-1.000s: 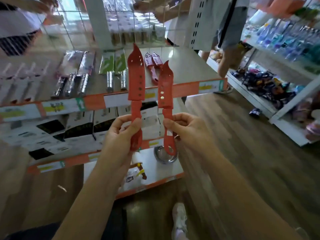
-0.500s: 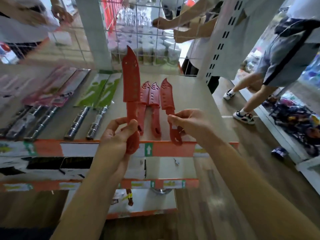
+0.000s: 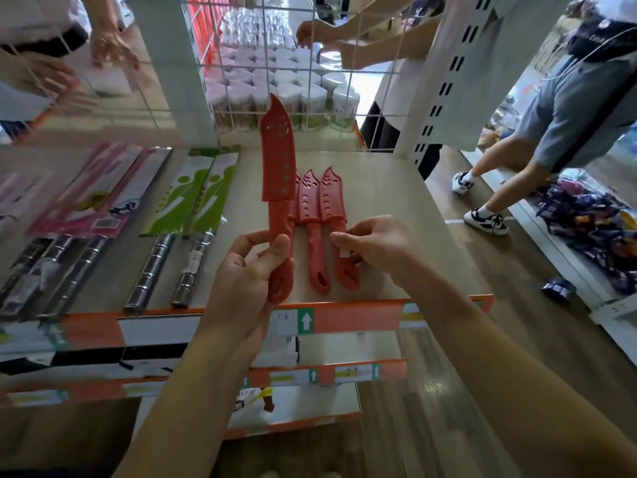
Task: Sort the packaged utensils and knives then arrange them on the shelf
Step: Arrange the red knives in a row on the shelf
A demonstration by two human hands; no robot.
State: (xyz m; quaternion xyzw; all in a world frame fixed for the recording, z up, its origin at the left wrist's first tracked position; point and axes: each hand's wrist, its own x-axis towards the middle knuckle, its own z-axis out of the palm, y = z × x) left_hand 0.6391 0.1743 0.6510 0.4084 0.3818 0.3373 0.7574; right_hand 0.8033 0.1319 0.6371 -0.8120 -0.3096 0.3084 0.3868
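My left hand [image 3: 246, 270] grips the handle of a long red sheathed knife [image 3: 278, 167], held upright above the top shelf [image 3: 379, 201]. My right hand [image 3: 374, 246] pinches the handle of a shorter red sheathed knife [image 3: 332, 198] that lies flat on the shelf. Another short red knife [image 3: 310, 215] lies just left of it, and one more is mostly hidden behind the long knife. Green-carded knives [image 3: 193, 201] and pink-carded knives [image 3: 103, 194] with steel handles lie in rows to the left.
A wire grid panel [image 3: 310, 63] backs the shelf, with white tubs [image 3: 310, 98] behind it. Lower shelves with orange price strips [image 3: 344, 319] hold boxed goods. Other people [image 3: 568, 115] stand at the right in the aisle, and hands reach in behind the grid.
My right hand has brought the shorter red knife down from the air and laid it on the shelf beside the other short ones. The left hand still holds the long knife upright.
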